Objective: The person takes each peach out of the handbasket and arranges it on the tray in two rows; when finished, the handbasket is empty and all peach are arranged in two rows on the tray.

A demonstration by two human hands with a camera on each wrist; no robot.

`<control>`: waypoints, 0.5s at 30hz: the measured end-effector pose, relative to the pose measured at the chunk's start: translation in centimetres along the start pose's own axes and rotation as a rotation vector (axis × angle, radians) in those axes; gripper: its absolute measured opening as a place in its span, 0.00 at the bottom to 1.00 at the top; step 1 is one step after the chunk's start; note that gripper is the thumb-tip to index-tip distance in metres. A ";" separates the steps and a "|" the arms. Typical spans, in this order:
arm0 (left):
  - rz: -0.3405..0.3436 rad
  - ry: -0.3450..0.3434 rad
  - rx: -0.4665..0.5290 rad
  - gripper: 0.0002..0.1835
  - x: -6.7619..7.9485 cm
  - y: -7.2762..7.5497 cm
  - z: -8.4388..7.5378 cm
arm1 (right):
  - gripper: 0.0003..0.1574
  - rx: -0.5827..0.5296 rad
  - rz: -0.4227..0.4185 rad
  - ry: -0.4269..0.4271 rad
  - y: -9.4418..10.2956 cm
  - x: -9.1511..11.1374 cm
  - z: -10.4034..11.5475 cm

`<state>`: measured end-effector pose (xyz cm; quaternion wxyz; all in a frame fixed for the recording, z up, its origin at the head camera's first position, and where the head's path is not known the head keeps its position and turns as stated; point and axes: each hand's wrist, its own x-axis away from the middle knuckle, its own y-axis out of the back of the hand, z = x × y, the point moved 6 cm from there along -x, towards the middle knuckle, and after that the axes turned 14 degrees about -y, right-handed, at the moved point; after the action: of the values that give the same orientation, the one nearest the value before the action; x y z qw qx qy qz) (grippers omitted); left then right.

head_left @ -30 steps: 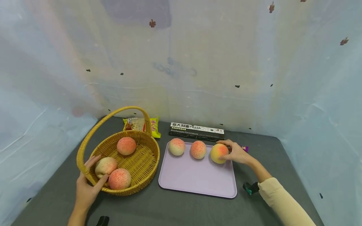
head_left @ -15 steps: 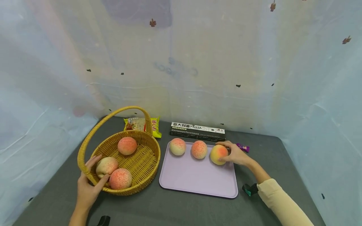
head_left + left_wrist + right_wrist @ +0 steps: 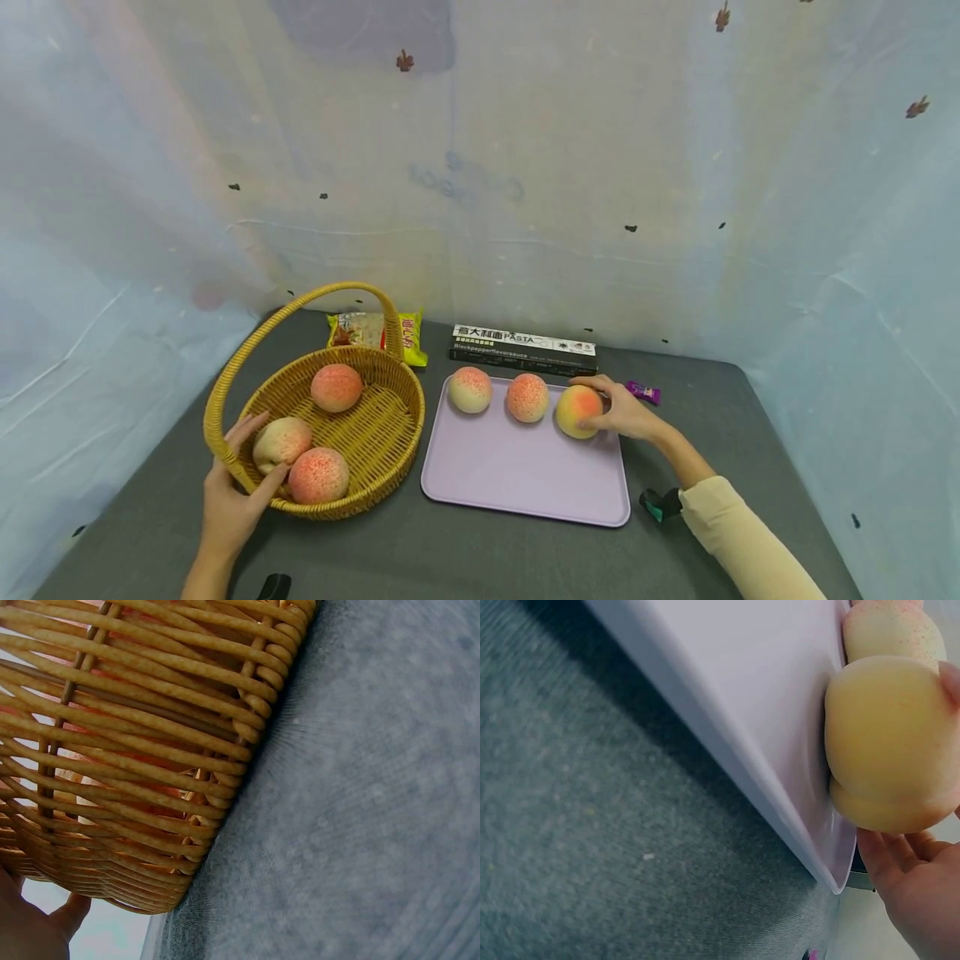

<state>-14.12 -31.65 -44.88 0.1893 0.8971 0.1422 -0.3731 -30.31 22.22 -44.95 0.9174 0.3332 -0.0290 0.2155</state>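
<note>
On the left stands a yellow wicker basket (image 3: 378,417) with a tall arched handle. My left hand (image 3: 231,504) grips its near-left rim, thumb over the edge; the left wrist view shows the woven wall (image 3: 150,742) close up. Inside lie a coral peach (image 3: 336,387), a pale peach (image 3: 282,442) and a speckled pink peach (image 3: 318,476). To the right, a lilac tray (image 3: 525,479) bears a pale pink peach (image 3: 470,390) and a speckled peach (image 3: 527,397) along its back. My right hand (image 3: 626,410) holds a yellow peach (image 3: 576,412) at the tray's back right corner, thumb in front, fingers behind.
A black pasta box (image 3: 522,350) lies right behind the tray. Partly hidden by the basket handle is a yellow noodle packet (image 3: 412,337). A small purple wrapper (image 3: 643,392) lies beyond my right hand. Pale sheeting (image 3: 525,167) encloses the dark grey table (image 3: 420,554).
My right hand and the yellow peach have shifted slightly left, and more of the purple wrapper shows behind the hand. The left hand and basket have stayed in place.
</note>
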 end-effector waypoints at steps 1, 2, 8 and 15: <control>0.000 -0.001 0.001 0.40 0.0 0.0 0.0 | 0.45 -0.009 0.000 0.006 0.1 0.0 0.1; 0.000 0.000 -0.001 0.40 0.0 0.0 0.0 | 0.44 -0.021 0.001 0.014 0.2 0.0 0.1; 0.005 0.031 -0.010 0.40 0.1 0.0 0.1 | 0.44 -0.079 -0.007 0.047 1.0 -0.5 1.3; 0.011 0.056 -0.010 0.41 0.2 0.0 0.2 | 0.45 -0.119 0.019 0.087 0.9 -1.9 4.2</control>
<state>-14.07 -31.73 -45.10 0.1916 0.9070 0.1445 -0.3461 -32.00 19.53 -41.48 0.9340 0.2679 -0.0049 0.2363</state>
